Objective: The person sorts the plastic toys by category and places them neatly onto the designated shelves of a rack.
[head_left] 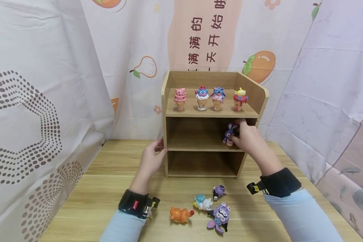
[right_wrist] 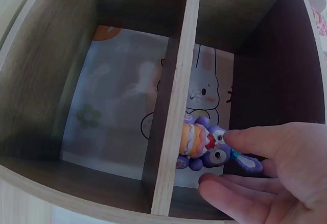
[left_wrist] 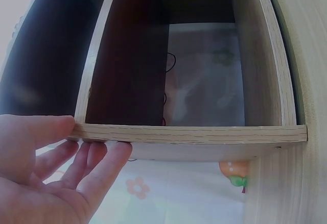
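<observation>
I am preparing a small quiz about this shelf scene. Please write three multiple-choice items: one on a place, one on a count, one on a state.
1. Where is the purple bunny figure?
A. on the top shelf
B. on the middle shelf, at its right end
C. on the table

2. How many ice-cream figures stand on the top shelf?
A. two
B. four
C. six

3. What is the left hand doing?
A. resting against the left side panel of the wooden shelf unit
B. holding an orange figure
C. lying flat on the table

Answers:
1 B, the right hand pinches it there.
2 B, four stand in a row.
3 A, its fingers touch the panel's edge.
</observation>
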Demonstrator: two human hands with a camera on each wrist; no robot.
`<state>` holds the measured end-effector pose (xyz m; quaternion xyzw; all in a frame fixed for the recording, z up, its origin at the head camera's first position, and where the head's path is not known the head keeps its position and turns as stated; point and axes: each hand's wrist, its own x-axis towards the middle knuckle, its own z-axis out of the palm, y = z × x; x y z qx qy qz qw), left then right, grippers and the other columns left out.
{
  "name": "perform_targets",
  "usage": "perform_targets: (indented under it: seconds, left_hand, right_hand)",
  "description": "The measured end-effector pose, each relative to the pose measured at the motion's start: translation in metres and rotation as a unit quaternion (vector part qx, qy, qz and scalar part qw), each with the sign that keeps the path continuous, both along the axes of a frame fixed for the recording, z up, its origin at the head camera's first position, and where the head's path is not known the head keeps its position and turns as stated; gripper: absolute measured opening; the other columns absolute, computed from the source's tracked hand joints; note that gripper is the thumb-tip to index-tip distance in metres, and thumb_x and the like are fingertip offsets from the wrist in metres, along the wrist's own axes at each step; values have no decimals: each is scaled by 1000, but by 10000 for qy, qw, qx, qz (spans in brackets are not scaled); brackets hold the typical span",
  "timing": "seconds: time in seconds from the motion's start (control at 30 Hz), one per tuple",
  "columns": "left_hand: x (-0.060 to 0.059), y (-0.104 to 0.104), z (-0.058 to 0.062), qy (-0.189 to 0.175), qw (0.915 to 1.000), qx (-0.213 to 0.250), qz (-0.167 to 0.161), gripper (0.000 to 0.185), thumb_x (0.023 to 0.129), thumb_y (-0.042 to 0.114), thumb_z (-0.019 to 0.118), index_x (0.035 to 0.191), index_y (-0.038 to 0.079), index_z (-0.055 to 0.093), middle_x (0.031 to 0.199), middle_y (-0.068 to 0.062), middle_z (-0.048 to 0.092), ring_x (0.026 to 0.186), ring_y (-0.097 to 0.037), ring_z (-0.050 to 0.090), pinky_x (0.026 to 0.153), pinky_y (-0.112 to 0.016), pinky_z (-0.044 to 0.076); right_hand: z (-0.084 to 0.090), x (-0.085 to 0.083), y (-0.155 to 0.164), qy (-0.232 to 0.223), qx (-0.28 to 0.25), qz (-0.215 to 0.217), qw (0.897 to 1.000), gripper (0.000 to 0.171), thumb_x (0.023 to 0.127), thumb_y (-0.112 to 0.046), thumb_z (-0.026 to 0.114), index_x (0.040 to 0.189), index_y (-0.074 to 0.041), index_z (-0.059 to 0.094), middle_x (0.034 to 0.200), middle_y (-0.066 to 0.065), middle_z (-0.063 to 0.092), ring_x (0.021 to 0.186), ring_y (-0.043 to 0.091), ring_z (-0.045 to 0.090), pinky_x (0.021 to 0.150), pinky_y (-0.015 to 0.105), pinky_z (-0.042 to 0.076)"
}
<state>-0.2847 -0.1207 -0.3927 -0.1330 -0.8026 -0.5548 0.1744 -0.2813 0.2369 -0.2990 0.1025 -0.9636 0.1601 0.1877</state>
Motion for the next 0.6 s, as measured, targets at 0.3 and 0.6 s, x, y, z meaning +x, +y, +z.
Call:
perform_targets:
  seconds: [0.3, 0.6]
  left_hand:
    - [0, 0, -1, 117, 9999, -59, 70, 41, 94, 3, 68, 133, -5, 62, 116, -16, 67, 105, -32, 68, 94, -42, 57]
    - [-1, 0, -1, 183, 9998, -35, 58, 41, 93, 2, 69, 133, -5, 62, 115, -17, 67, 104, -33, 68, 93, -43, 57]
  right_hand:
    - [-13, 5, -2, 268, 78, 146, 9995, 47, 89, -17, 78, 118, 5, 49, 91, 24, 65, 75, 34, 61, 65, 52, 52]
    - [-25, 1, -4, 192, 352, 269, 9988, 27, 90, -15, 77, 105, 1, 61, 87, 15, 65, 76, 33, 63, 67, 52, 54]
